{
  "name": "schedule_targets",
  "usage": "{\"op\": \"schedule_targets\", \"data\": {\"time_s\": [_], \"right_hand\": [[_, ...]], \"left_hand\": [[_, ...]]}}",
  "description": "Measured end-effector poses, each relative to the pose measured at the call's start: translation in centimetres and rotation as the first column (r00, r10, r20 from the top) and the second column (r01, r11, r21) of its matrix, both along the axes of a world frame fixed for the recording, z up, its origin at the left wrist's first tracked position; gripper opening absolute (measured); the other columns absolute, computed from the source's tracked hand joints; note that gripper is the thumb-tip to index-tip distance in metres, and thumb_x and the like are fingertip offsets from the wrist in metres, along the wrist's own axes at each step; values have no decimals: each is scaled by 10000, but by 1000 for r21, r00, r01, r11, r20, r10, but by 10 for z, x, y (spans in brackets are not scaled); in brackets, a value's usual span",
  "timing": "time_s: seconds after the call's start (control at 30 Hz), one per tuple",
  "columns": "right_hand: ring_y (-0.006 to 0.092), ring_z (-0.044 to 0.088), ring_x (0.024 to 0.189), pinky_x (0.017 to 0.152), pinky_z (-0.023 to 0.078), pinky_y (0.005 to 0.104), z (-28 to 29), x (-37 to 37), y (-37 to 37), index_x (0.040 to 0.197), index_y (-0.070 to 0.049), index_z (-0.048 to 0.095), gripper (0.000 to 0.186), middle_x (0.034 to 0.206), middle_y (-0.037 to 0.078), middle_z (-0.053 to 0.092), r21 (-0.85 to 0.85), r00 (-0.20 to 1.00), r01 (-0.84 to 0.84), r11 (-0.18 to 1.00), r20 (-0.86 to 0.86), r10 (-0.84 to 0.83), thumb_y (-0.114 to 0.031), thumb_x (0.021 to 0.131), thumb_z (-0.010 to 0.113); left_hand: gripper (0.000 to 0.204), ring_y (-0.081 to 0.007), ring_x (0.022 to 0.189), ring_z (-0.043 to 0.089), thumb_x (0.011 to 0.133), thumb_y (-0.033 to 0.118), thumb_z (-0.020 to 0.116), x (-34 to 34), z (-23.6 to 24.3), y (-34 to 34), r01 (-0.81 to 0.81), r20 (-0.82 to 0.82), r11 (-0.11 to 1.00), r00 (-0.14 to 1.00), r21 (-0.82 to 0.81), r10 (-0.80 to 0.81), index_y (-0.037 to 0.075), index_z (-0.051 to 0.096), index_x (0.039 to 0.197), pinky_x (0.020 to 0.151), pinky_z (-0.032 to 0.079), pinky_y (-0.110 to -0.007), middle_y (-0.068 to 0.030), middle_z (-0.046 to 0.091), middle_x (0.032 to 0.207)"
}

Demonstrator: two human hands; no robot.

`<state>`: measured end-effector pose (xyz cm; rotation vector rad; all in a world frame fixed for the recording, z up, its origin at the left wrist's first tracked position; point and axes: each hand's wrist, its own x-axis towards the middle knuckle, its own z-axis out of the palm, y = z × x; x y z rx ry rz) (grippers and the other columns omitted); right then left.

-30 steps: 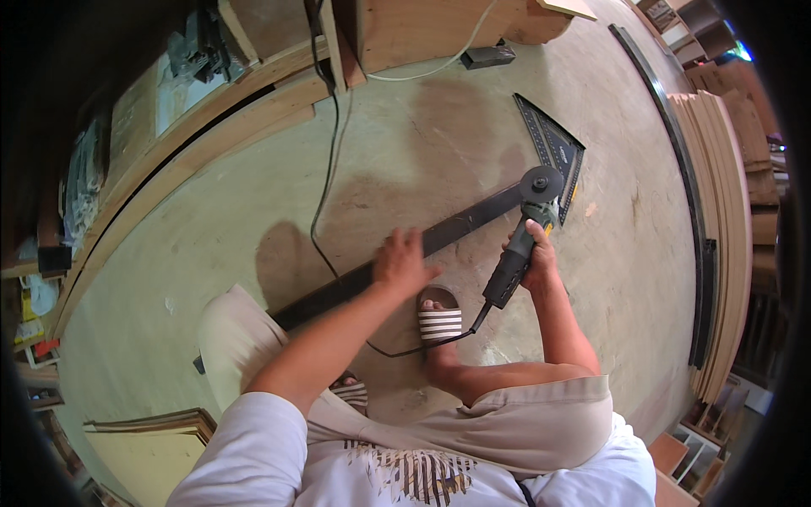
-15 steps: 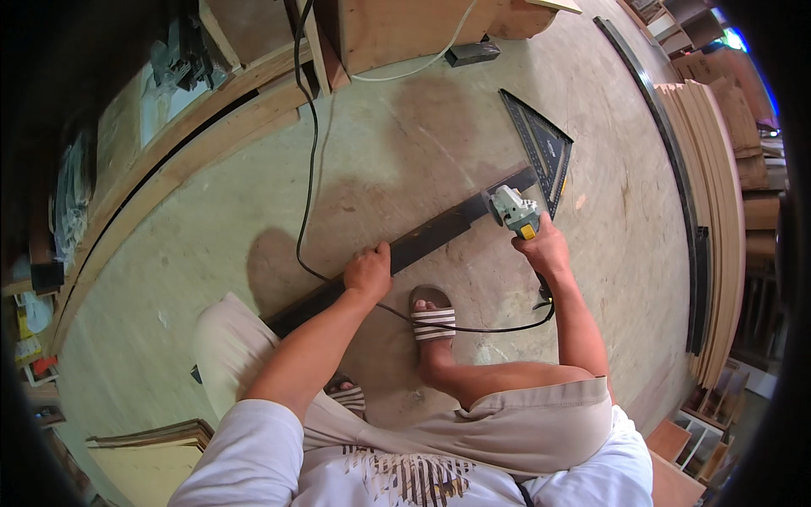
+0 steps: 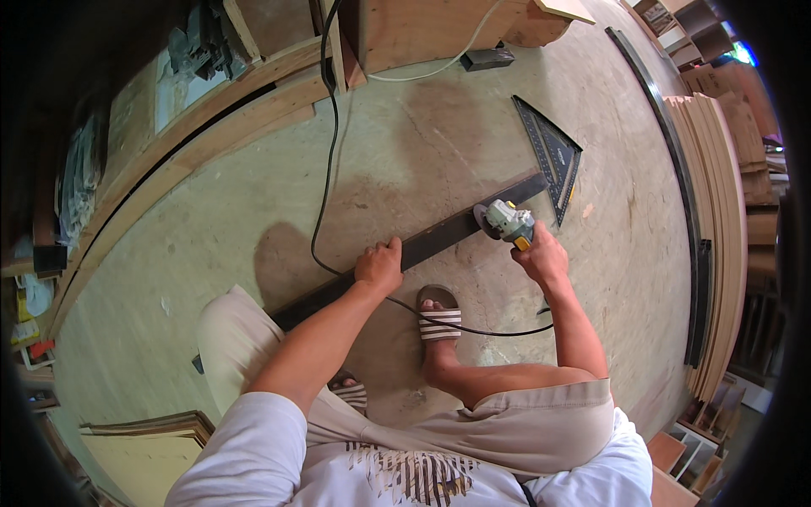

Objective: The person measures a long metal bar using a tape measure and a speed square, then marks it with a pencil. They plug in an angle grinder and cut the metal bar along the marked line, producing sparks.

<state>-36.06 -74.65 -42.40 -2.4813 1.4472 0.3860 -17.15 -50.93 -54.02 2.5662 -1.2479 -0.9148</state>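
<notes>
A long dark metal bar (image 3: 443, 234) lies slantwise across the concrete floor, its far end up and to the right. My left hand (image 3: 379, 264) is closed over the bar around its middle. My right hand (image 3: 541, 253) grips an angle grinder (image 3: 509, 220) with a grey-green body and a yellow patch. The grinder's disc (image 3: 481, 221) is over or against the bar, short of the far end; whether it touches, I cannot tell. Beside that far end, a black triangular square (image 3: 554, 160) lies on the floor.
A black power cord (image 3: 325, 182) runs down from the top, passes by my left hand and curves past my sandalled foot (image 3: 438, 314). Long wooden boards (image 3: 710, 237) are stacked at the right beside a black metal length (image 3: 667, 144). A wooden cabinet (image 3: 422, 34) stands at the far side.
My right hand has tilted the grinder and shifted it slightly left and down along the bar. My left hand keeps its hold, and the whole view has shifted a little.
</notes>
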Motion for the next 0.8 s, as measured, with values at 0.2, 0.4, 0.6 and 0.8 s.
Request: {"op": "schedule_targets", "data": {"time_s": [0.2,0.4,0.6,0.8], "right_hand": [[376,668,979,829,531,460,0,-4,2,1092,-72,523,491,1029,171,701,18,999,23,1000,-25,-22,-283,721,767],[373,668,985,842,531,453,6,-10,5,1092,-71,531,488,1028,176,702,25,999,40,999,-33,-39,-286,722,765],[371,663,994,850,527,453,5,-26,4,1084,-58,533,479,1029,183,695,27,999,24,999,-33,-23,-275,724,763],[377,651,1007,850,521,462,4,-47,6,1083,-57,535,479,1058,179,686,29,997,23,999,-73,-21,-261,720,770]], "left_hand": [[512,-389,1071,640,773,210,777,-1,0,-2,6,-9,1000,1000,8,-6,56,482,1161,876,555,-467,-197,638,1125],[501,-402,1064,638,773,195,771,1,5,-6,-5,-38,1000,999,2,5,49,483,1156,912,540,-448,-200,647,1127],[500,-410,1048,642,761,186,766,3,6,-10,-21,-60,1000,998,-18,20,46,480,1147,905,540,-454,-211,653,1114],[529,-406,1050,642,730,212,781,13,12,-13,-63,-44,996,997,-62,60,60,500,1151,909,535,-466,-209,650,1103]]}}
